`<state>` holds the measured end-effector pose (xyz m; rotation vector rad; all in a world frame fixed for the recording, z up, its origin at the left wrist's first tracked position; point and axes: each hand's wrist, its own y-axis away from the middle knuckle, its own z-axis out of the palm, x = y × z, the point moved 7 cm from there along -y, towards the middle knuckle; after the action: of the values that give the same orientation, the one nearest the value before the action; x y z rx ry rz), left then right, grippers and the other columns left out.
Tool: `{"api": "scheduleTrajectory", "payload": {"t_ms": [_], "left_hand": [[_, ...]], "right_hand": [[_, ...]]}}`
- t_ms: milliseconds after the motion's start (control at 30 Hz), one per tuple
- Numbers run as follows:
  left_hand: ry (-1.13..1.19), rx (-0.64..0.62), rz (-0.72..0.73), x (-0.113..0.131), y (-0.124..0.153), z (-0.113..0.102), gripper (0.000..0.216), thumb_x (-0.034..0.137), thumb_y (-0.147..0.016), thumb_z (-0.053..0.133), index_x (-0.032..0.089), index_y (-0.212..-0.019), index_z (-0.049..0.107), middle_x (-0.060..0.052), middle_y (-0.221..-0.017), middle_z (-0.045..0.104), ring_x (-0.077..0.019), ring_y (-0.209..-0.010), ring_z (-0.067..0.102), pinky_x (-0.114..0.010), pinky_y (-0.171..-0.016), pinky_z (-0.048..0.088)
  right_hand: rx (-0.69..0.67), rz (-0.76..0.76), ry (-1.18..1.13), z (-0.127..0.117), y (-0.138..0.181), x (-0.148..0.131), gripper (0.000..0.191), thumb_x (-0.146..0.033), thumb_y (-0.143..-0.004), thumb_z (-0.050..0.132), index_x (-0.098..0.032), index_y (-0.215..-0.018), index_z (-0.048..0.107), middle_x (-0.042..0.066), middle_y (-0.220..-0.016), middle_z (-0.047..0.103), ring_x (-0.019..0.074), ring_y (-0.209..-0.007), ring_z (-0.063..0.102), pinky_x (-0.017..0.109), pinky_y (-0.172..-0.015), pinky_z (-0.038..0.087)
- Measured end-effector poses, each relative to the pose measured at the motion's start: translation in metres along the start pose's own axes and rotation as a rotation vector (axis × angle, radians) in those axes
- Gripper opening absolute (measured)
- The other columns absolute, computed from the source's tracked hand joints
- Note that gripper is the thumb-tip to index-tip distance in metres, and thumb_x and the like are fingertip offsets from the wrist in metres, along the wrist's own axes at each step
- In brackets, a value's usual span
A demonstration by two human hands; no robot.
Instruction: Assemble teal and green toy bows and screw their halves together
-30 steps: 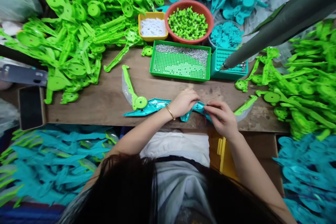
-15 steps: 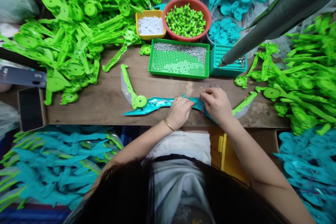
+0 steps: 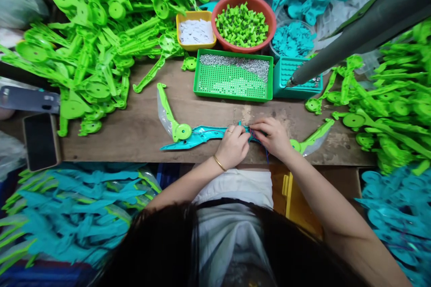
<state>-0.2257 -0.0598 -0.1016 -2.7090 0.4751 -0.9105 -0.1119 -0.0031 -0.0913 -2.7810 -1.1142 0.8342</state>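
A long turquoise plastic shell (image 3: 206, 133) lies along the bench's front edge, its inner side up. Thin red and blue wires (image 3: 267, 156) run along it and dangle from its middle. Over that middle, the bunched fingers of my left hand (image 3: 233, 145) are closed, and what they pinch is hidden. My right hand (image 3: 275, 138) is just to the right, its fingertips pinched on the wires. A green arm with a round end (image 3: 182, 131) joins the shell's left side, with a clear blade behind it. Another green arm (image 3: 313, 139) angles up at the right.
Behind the shell stand a green tray (image 3: 232, 97) of small metal screws, a turquoise basket (image 3: 296, 93), a red bowl (image 3: 244, 47) of small green parts and a yellow tub (image 3: 197, 47). Green part heaps (image 3: 97, 54) flank the bench. A grey pole (image 3: 343, 45) slants in; a phone (image 3: 40, 141) lies left.
My right hand has come down and left, closer to my left hand, with the wires. My left hand has shifted slightly right. The view has moved a little.
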Motion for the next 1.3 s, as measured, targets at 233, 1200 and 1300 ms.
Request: {"api": "scheduleTrajectory", "payload": {"t_ms": [233,1200,1300], "left_hand": [[0.121,0.087,-0.033,-0.003,-0.001,-0.008,0.020,0.026,-0.094,0.050,0.014,-0.095,0.066,-0.009,-0.091,0.059,-0.0206,-0.089,0.051,-0.034,-0.084,0.047],[0.124,0.012,-0.054,-0.009,-0.004,-0.006,0.026,0.029,-0.098,0.046,0.018,-0.110,0.066,-0.007,-0.099,0.065,-0.0175,-0.096,0.057,-0.031,-0.087,0.046],[0.089,0.018,0.018,-0.007,-0.003,-0.006,0.029,0.028,-0.099,0.043,0.021,-0.113,0.068,-0.006,-0.096,0.064,-0.0166,-0.090,0.056,-0.030,-0.083,0.046]], "right_hand": [[-0.073,-0.052,0.115,-0.002,-0.004,-0.007,0.020,-0.026,-0.092,0.052,-0.021,-0.098,0.069,0.006,-0.098,0.070,0.0205,-0.092,0.060,0.035,-0.079,0.042],[-0.031,0.244,-0.064,-0.046,0.056,-0.021,0.054,-0.061,-0.077,0.065,-0.022,-0.114,0.060,0.011,-0.101,0.070,0.0279,-0.093,0.064,0.044,-0.081,0.049],[-0.012,0.187,0.040,-0.037,0.069,-0.024,0.072,-0.064,-0.069,0.071,-0.018,-0.121,0.053,0.016,-0.111,0.066,0.0320,-0.101,0.062,0.048,-0.086,0.047]]}}
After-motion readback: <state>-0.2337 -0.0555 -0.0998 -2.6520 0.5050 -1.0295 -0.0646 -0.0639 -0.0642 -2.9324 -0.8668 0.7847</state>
